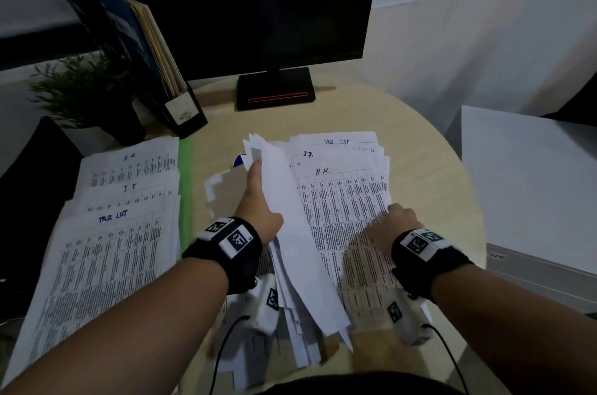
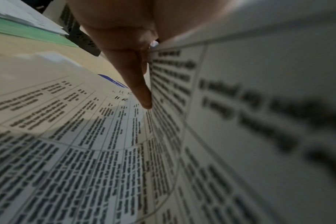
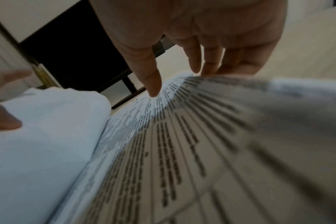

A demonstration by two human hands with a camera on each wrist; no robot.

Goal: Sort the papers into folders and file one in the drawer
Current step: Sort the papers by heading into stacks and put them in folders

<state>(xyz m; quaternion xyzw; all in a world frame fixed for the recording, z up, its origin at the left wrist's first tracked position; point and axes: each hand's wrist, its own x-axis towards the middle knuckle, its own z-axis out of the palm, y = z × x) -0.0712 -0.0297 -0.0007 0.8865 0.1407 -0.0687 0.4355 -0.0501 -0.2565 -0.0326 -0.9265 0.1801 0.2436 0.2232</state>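
Observation:
A loose stack of printed sheets lies mid-table, its top page headed H.R., with I.T. and TASK LIST pages peeking out behind. My left hand pinches a lifted sheaf standing on edge, white backs up, thumb along the back. In the left wrist view a straight finger lies against the sheaf's printed side, above another flat H.R. page. My right hand rests on the stack's right edge, fingers relaxed. Its thumb tip touches the top page.
At the left, fanned H.R., I.T. and TASK LIST sheets lie on a green folder. A white folder sits at the right. Behind stand a dark monitor, a file holder and a potted plant on the round table.

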